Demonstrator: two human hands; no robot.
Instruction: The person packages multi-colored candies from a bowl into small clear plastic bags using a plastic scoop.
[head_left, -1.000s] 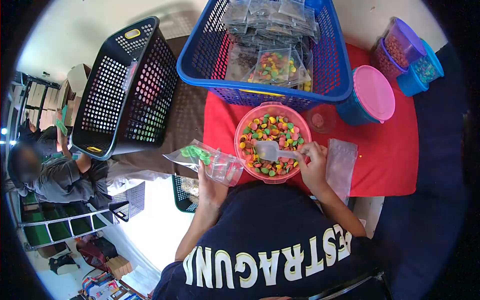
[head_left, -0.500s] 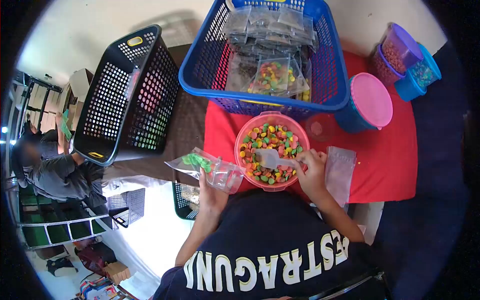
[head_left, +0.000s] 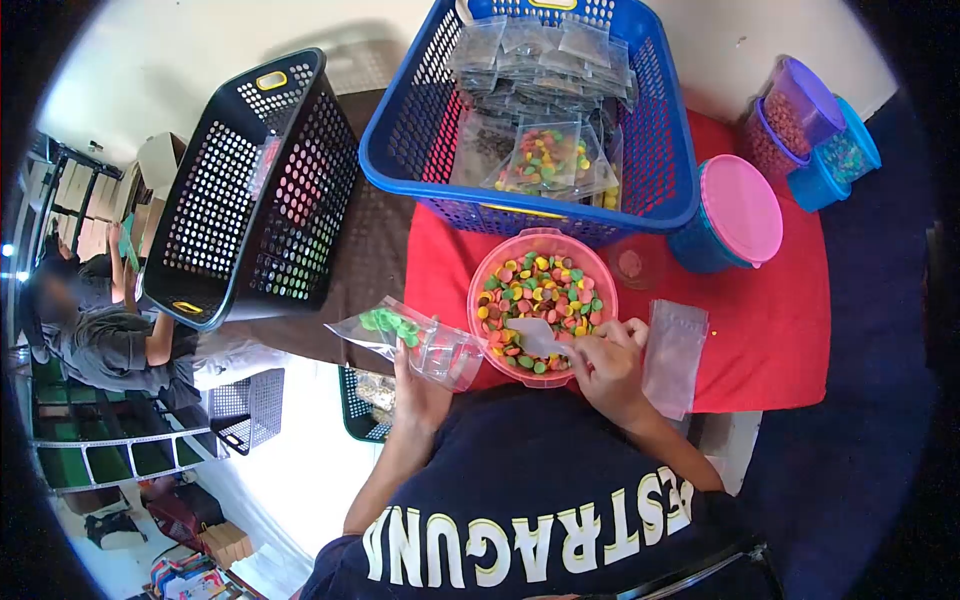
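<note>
A clear plastic bag with a green print (head_left: 390, 326) is gripped in my left hand (head_left: 421, 392), its open end tilted beside the bowl. The pink bowl (head_left: 476, 283) holds many coloured button-shaped sweets (head_left: 540, 284). My right hand (head_left: 610, 365) is closed on the handle of a translucent white scoop (head_left: 537, 338), whose blade lies among the sweets near the bowl's lower side. Beside that hand, a stack of flat clear bags (head_left: 676, 355) rests on the red cloth (head_left: 770, 340).
Behind the bowl stands a blue basket (head_left: 530, 199) of filled packets (head_left: 545, 60). A black basket (head_left: 300, 200) is at the left, a pink-lidded tub (head_left: 741, 211) at the right, with purple (head_left: 795, 100) and blue containers (head_left: 848, 145) beyond. Another person (head_left: 110, 340) is at far left.
My right hand and the scoop have moved slightly down and left within the bowl's near side. My left hand with the bag has shifted very little.
</note>
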